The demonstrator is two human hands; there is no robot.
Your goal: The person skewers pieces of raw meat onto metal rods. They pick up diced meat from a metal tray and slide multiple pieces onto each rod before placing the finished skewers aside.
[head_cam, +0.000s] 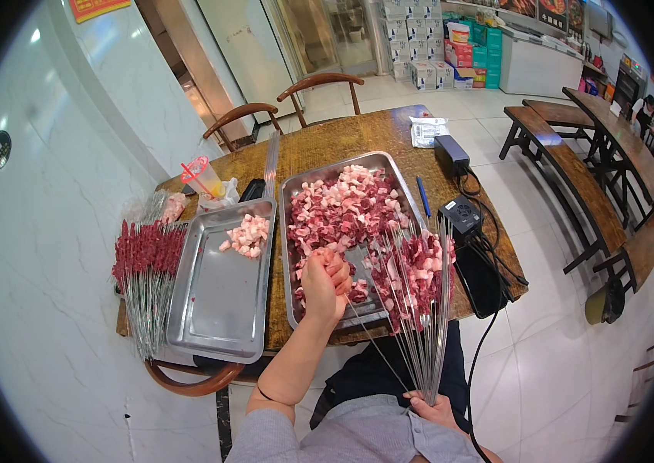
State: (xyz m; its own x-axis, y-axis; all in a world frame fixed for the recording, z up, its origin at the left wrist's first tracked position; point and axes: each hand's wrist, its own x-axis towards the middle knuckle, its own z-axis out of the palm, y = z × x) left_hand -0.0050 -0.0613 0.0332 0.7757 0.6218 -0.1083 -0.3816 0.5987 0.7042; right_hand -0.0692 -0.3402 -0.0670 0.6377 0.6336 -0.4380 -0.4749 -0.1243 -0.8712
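My left hand (327, 283) is closed around the upper end of a single metal skewer (378, 346), over the near part of a steel tray (284, 243). Whatever lies inside its fingers is hidden. Diced red meat and pale fat (344, 208) are heaped in that tray, mostly toward its far end. Low by my lap, my right hand (434, 408) grips the lower ends of a fanned bundle of metal skewers (428, 359). Meat and fat pieces (413, 278) are threaded on the bundle's upper part, over the tray's right near corner. The single skewer's lower end also reaches my right hand.
Left, a second steel tray (225, 301) holds pale fat cubes (248, 234). Beside it lie skewers of dark red meat (147, 249). A plastic cup (204, 176) stands behind. Right are a blue pen (423, 197), a black power box (461, 215) and cables (497, 260). A person (644, 116) is far off.
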